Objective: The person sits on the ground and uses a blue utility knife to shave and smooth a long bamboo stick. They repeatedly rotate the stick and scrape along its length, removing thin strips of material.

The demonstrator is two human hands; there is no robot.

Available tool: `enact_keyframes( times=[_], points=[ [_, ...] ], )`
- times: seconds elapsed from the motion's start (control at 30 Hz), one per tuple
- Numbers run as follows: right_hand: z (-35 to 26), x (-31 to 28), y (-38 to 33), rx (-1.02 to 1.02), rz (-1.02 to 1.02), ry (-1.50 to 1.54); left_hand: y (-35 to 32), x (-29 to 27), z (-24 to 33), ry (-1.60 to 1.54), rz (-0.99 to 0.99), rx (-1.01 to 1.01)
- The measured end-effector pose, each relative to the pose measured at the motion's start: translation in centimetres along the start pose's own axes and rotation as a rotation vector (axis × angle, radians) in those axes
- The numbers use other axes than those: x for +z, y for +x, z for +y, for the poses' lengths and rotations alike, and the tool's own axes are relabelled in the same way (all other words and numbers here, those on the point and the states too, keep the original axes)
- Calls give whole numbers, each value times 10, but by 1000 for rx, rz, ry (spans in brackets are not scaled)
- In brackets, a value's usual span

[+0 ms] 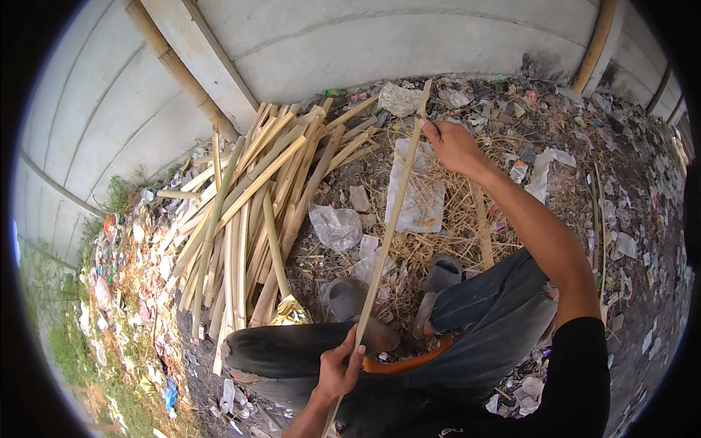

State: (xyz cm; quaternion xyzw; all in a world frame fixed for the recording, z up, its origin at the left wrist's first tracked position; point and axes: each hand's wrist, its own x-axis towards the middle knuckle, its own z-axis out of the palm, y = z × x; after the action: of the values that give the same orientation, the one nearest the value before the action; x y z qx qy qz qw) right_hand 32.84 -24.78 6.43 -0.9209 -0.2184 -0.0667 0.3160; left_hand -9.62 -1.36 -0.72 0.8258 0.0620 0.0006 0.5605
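Note:
A long, pale split-bamboo strip (395,213) runs slantwise between my two hands, from my lap up toward the wall. Near my left knee, my left hand (340,370) is closed around its lower part. Farther out, my right hand (451,148) is closed at the upper part, its thumb against the strip. A small dark edge shows beside that thumb; what it belongs to, I cannot make out. The strip's far tip sticks out past my right hand. To the left lies a heap of split bamboo pieces (252,191), piled across each other.
Grey panel walls (409,44) with bamboo poles (175,64) rise behind. Litter and shavings cover the ground. A clear plastic bag (336,226), a white sheet (415,191) and a pale stone (401,100) lie ahead. Between my legs is a curved orange piece (409,361).

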Motion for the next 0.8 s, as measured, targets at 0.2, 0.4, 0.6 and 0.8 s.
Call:
enact_keyframes(
  times=[0.2, 0.4, 0.6, 0.8],
  points=[
    [69, -30, 24, 270, 192, 355, -19, -4, -15, -333, -122, -102],
    [-8, -32, -13, 171, 26, 624, -18, -13, -16, -528, -194, -199],
    [-2, -27, -7, 77, 43, 442, -19, -14, -21, -547, -237, -153],
    [-7, -40, -8, 81, 209, 345, -19, -14, -18, -509, -238, -165]
  ],
)
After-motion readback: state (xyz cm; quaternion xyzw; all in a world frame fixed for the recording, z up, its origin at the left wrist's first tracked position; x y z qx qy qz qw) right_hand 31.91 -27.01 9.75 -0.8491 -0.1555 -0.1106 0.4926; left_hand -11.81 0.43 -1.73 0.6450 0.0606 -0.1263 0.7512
